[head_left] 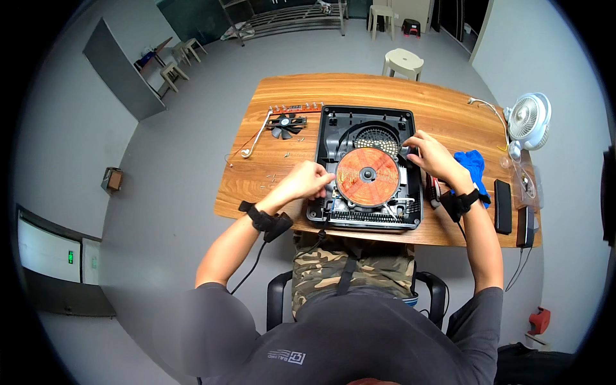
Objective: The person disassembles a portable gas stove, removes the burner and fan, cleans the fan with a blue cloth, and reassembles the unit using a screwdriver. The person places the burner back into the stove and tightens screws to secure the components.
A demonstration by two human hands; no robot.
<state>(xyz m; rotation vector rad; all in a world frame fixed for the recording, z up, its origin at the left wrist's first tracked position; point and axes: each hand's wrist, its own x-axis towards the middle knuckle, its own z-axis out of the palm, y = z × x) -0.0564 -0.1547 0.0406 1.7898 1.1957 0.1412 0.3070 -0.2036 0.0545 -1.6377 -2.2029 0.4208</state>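
An opened induction cooker's black lower housing [414, 204] lies on the wooden table before me. Inside sits a round copper induction coil [357, 187] with a dark centre, above a circuit board. My left hand [308, 181] is closed, its thumb and fingertips pinched at the coil's left edge. My right hand [433, 156] reaches over the housing's right side, fingers bent and thumb apart from them, close to the inner wall. Behind the coil shows a round black vent grille [377, 138]. Each of my wrists wears a black strap.
To the left lie a small black fan [286, 126], an orange control board [296, 108], a white cable and several screws. On the right are a blue cloth [473, 168], a black case [502, 206] and a white desk fan [529, 120]. A stool [403, 61] stands beyond the table [449, 106].
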